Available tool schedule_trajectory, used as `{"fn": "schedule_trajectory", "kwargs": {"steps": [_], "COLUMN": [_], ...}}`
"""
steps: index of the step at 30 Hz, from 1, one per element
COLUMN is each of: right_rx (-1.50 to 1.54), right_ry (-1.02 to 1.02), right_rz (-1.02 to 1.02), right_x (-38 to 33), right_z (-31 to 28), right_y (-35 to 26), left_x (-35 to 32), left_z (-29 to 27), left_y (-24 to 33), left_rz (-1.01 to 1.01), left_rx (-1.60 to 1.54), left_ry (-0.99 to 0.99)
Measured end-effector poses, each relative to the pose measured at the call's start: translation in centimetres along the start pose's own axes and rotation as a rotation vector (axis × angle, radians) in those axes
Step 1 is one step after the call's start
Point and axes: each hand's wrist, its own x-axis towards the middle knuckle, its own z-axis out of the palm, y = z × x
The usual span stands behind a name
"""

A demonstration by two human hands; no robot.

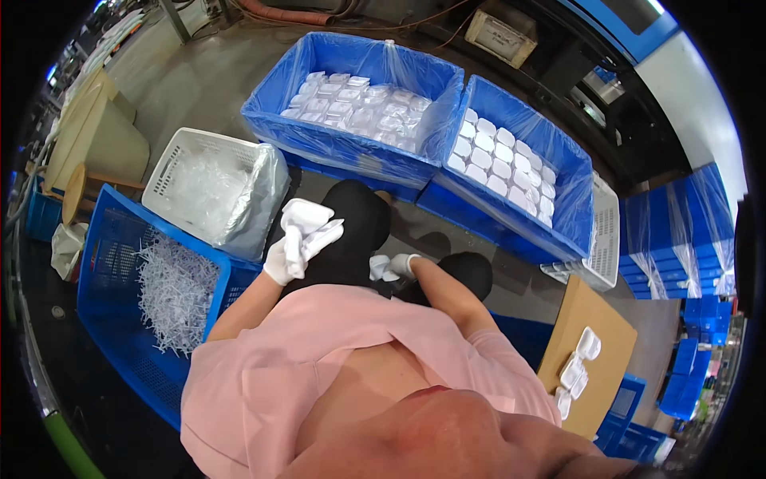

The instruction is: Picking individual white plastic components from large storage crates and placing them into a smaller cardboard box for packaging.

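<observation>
My left hand (278,262), in a white glove, is closed around several glossy white plastic parts (308,215) with rounded corners. They are bunched above my left knee, and their lower ends hide some of my fingers. Between my knees, my right hand (404,265), also white-gloved, grips a pale, crumpled piece that looks like cloth (381,267). Beyond my knees stands a blue bin lined with clear film (275,114), with rows of white parts under film. To its right, a second lined blue bin (578,185) holds rows of rounded-square white parts.
A white crate with clear film (163,156) stands at my left. Nearer me, a blue crate (120,319) holds thin white plastic scraps (177,291). On my right, more white parts (573,371) lie on a cardboard sheet (602,327). Stacked blue crates (678,231) stand far right.
</observation>
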Motion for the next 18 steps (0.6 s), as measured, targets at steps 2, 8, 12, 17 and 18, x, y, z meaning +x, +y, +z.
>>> {"fn": "schedule_trajectory", "kwargs": {"steps": [2,8,12,17,18], "right_rx": [-0.280,0.401,0.830,1.333,1.355], "right_ry": [0.150,0.428,0.451,0.287,0.253], "right_rz": [-0.101,-0.317,-0.413,-0.402,-0.493], "right_x": [-1.3,-1.1,-2.9,-7.0,-7.6], "right_z": [0.4,0.0,-0.5,-1.1,-1.7], "right_y": [-1.5,-0.5,0.0,-2.3,-2.2], "left_x": [-1.1,-1.7,2.3,8.2,9.7], "left_z": [2.5,6.2,5.3,10.3,11.2], "left_y": [-0.3,-1.1,-1.1,-3.0,-2.8], "left_rz": [-0.022,0.158,0.107,0.114,0.067], "left_rx": [0.072,0.192,0.069,0.166,0.125], "left_ry": [0.000,0.098,0.074,0.144,0.104]}}
